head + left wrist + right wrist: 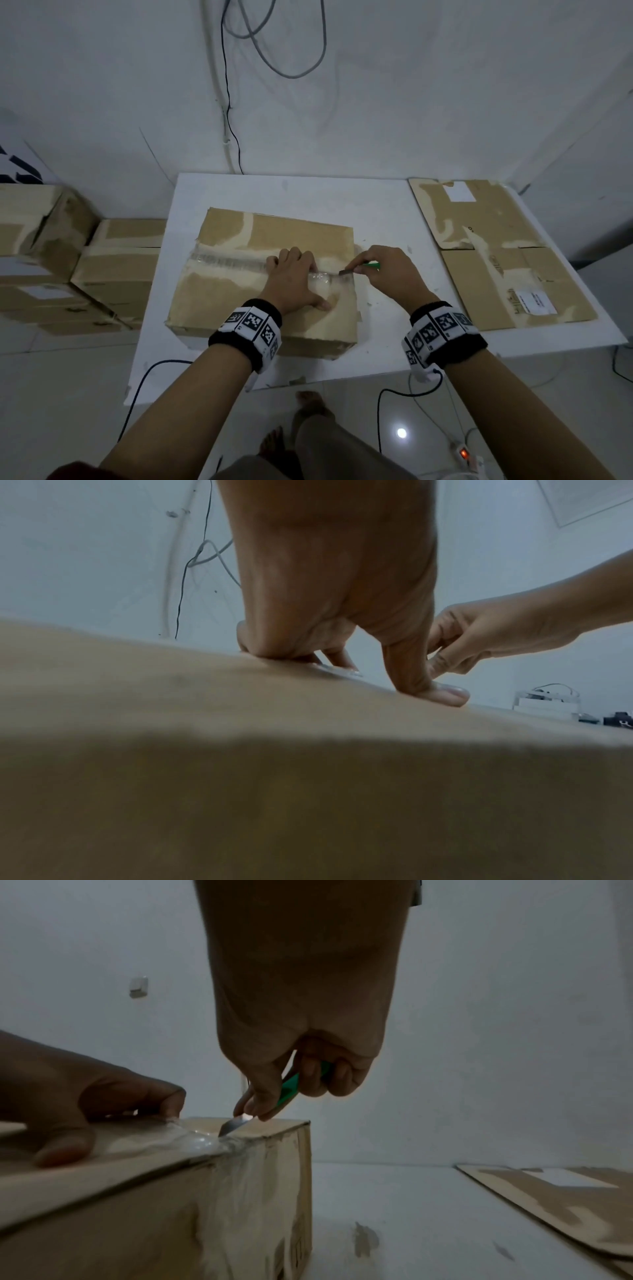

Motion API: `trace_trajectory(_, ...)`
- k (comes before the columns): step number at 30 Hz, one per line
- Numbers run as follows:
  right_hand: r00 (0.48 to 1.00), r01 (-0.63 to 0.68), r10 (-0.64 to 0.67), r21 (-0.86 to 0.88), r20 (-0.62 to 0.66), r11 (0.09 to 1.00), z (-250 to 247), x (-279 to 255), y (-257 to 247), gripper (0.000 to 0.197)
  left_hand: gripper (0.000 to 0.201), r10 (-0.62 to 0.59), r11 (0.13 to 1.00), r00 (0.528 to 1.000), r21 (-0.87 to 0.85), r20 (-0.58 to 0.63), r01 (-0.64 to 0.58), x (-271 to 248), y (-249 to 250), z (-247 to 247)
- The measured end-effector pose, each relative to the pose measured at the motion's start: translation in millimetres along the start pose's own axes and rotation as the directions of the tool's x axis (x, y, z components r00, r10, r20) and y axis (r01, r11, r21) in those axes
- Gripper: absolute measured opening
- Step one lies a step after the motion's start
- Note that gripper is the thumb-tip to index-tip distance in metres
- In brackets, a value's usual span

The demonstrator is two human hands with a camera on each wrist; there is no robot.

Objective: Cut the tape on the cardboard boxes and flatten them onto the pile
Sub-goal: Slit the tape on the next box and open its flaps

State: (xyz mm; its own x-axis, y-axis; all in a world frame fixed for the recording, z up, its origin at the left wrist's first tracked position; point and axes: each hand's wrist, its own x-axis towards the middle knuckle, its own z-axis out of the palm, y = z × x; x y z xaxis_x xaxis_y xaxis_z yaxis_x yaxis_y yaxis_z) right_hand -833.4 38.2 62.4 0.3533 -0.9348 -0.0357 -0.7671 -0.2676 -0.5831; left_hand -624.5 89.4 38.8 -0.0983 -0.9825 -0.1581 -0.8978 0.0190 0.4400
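Pinning the box (239, 294) flat-palmed with the left hand (294, 281) so it won't slide, right hand (390, 270) gripping the knife (363, 268), blade in the tape (233, 262) just beside those fingers.

White table (342, 192) against white wall (411, 85). Grey and black cables (291, 51) hang on wall above table. Pale glossy floor (68, 394) below table, light spot reflected. Wall switch (139, 987) left of table, on wall.
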Motion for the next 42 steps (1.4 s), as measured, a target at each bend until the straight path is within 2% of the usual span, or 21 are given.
trace_trajectory(4,0.995,-0.074,0.088,0.213,-0.055,0.974,8.3,-13.4,18.9,0.015,0.075,-0.008,0.999,0.997,0.048,0.080,0.004,2.8,3.0,-0.8)
trace_trajectory(7,0.968,-0.103,0.175,0.347,-0.182,0.932,10.1,-24.3,28.3,0.007,0.085,-0.053,0.998,0.997,0.039,0.063,0.051,2.0,11.8,2.4)
trace_trajectory(9,0.962,-0.110,0.193,0.376,-0.191,0.920,10.4,-28.0,27.6,0.009,0.083,-0.072,0.997,0.997,0.010,0.035,0.071,-1.0,16.9,7.7)
trace_trajectory(13,0.985,-0.052,0.097,0.293,-0.141,0.955,12.9,-19.9,14.8,0.013,0.070,-0.074,0.995,0.996,-0.064,-0.047,0.071,-6.4,20.1,16.5)
trace_trajectory(17,0.999,-0.042,0.044,0.219,-0.004,0.975,12.4,-10.9,2.4,0.020,0.062,-0.060,0.992,0.993,-0.112,-0.101,0.049,-9.1,20.8,21.2)
trace_trajectory(21,0.998,0.021,-0.022,0.019,0.057,1.000,5.8,-3.6,-6.4,0.023,0.063,-0.044,0.992,0.992,-0.121,-0.120,0.029,-10.8,20.2,21.2)
trace_trajectory(24,0.989,0.098,-0.076,-0.174,0.128,0.980,-4.7,1.6,-17.2,0.022,0.062,-0.026,0.993,0.991,-0.117,-0.132,0.010,-12.0,21.4,20.7)
trace_trajectory(26,0.980,0.145,-0.105,-0.243,0.170,0.959,-4.7,4.4,-24.1,0.021,0.063,-0.020,0.994,0.990,-0.112,-0.140,0.004,-12.4,20.7,20.8)
trace_trajectory(28,0.981,0.130,-0.092,-0.229,0.170,0.965,-1.9,3.8,-23.0,0.020,0.062,-0.020,0.993,0.990,-0.117,-0.138,0.004,-11.7,19.6,20.7)
trace_trajectory(31,0.995,0.065,-0.054,-0.135,0.090,0.989,-2.7,-1.5,-9.8,0.022,0.060,-0.013,0.992,0.992,-0.125,-0.126,-0.003,-9.2,20.4,20.3)
trace_trajectory(36,0.995,0.096,-0.090,-0.148,0.050,0.984,4.0,-7.8,-5.5,0.023,0.057,0.001,0.993,0.992,-0.118,-0.129,-0.017,-6.6,19.6,23.9)
trace_trajectory(42,0.999,0.030,-0.031,-0.036,-0.032,0.999,4.2,-16.8,10.9,0.019,0.055,0.012,0.991,0.993,-0.132,-0.121,-0.028,-2.8,21.0,25.3)
